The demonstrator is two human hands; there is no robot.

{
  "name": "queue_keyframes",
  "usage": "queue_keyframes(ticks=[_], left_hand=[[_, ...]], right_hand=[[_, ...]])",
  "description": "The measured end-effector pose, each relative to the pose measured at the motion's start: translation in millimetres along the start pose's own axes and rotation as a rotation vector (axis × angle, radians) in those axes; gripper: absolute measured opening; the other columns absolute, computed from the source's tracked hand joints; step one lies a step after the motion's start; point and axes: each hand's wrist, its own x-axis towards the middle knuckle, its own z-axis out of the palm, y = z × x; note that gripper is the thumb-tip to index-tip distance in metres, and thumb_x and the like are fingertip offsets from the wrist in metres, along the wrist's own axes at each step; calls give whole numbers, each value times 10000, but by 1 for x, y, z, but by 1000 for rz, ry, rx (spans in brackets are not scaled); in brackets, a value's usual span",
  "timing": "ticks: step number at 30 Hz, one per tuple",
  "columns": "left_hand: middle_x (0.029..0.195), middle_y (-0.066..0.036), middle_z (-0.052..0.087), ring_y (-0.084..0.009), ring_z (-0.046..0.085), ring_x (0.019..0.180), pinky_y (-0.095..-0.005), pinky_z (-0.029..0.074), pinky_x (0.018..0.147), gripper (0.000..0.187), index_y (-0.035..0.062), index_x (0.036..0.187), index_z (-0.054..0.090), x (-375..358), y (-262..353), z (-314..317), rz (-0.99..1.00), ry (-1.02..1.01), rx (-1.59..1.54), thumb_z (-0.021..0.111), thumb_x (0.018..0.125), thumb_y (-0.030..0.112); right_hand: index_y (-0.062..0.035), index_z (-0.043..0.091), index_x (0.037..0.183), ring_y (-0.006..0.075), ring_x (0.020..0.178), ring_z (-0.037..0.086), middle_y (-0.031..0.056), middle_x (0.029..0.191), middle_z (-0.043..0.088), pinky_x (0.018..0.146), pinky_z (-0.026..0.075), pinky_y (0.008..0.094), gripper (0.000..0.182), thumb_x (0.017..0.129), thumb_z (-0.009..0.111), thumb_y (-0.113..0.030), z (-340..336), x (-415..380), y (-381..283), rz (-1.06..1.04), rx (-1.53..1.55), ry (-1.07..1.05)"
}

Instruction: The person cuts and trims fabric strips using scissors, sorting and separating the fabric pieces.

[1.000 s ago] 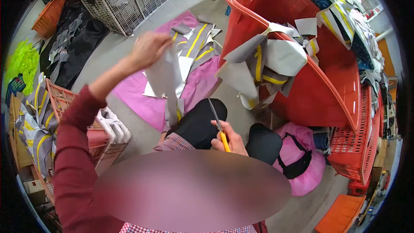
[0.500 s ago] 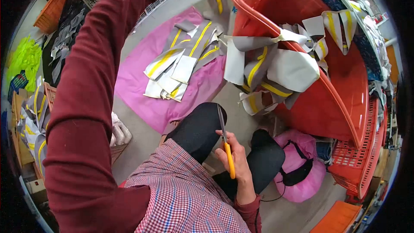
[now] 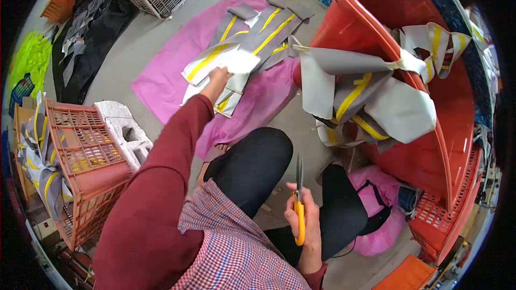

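Note:
My left hand [image 3: 217,83] reaches down to the pile of grey and white pieces with yellow stripes [image 3: 274,35], its fingers on a white piece [image 3: 239,62]. Whether they pinch it is too small to tell. The pile lies on a pink cloth [image 3: 161,83] on the floor. My right hand [image 3: 307,217] is closed around scissors [image 3: 300,220] with orange handles, blades pointing up and close together, over my lap. More striped pieces [image 3: 352,94] hang tied at the rim of the red tub, right of the pile.
A large red tub [image 3: 371,21] stands at the right, with a red basket [image 3: 443,225] below it. At the left are a pink-red crate [image 3: 88,156], a white block [image 3: 121,123] and black sheeting [image 3: 107,32]. A pink bag [image 3: 379,236] lies beside my leg.
My left hand, out of view before, has come down onto the pile. My right hand with the scissors appears slightly lower and further right, and the view has shifted.

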Motion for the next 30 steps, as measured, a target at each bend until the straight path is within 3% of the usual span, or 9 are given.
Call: queue_keyframes(ticks=[2,5,14,20,22,24,26,28,30], left_hand=[[928,-169,611,-296,668,799,-365,591,662,145,-74,940,551,-25,-23,2,-305,63,-391,557,815,-1],[947,-147,616,-285,662,803,-391,597,650,168,-54,979,570,-59,-20,11,-466,247,-368,574,815,-21],[932,-135,630,-269,657,766,-375,595,621,233,-40,979,596,-8,-114,25,-476,255,-329,692,776,22],[848,-139,633,-267,657,770,-365,589,614,166,-43,893,620,-31,-57,24,-480,279,-293,703,764,21],[850,-152,628,-272,658,769,-359,587,610,175,-54,901,609,-16,-79,-1,-460,181,-292,694,760,5],[764,-116,598,-203,588,577,-314,513,489,167,-34,853,573,-39,-71,-25,-384,237,-417,692,757,34],[629,-59,557,-156,542,511,-296,444,442,127,13,735,567,-58,-71,-70,-298,107,-113,681,764,59],[605,-74,567,-157,513,483,-296,409,436,236,-1,652,576,-76,-65,-104,-215,121,183,706,774,154],[797,-121,631,-189,576,575,-314,462,496,390,-78,1015,586,-36,-135,-146,-94,108,586,724,756,178]], right_hand=[[-32,509,1265,85,623,488,17,712,503,578,418,222,539,777,719,-126,0,5,-3,42,5,-7],[-26,507,1266,86,632,491,21,731,508,576,418,226,541,787,722,-152,-1,12,-5,83,4,-26],[-38,505,1283,112,657,508,29,745,518,601,433,259,572,789,737,-208,-2,22,-1,171,-30,-68],[-61,505,1301,114,662,510,29,749,514,607,429,256,586,775,745,-156,-3,26,-8,181,-16,-89],[-54,501,1304,117,660,505,29,755,511,614,429,254,592,774,749,-137,-3,26,-11,169,-16,-107],[-46,498,1299,132,664,511,42,773,515,625,438,258,594,772,758,-134,-3,24,-14,139,-10,-110],[-41,497,1294,137,673,518,51,784,516,630,442,263,592,773,759,-144,-4,24,-19,91,-21,-96],[-33,497,1282,161,712,549,94,846,552,659,463,283,588,776,762,-172,-3,20,-19,40,-30,-113],[-30,497,1278,174,729,558,111,878,568,676,469,291,585,778,762,-179,-1,17,-21,-15,-51,-91]])
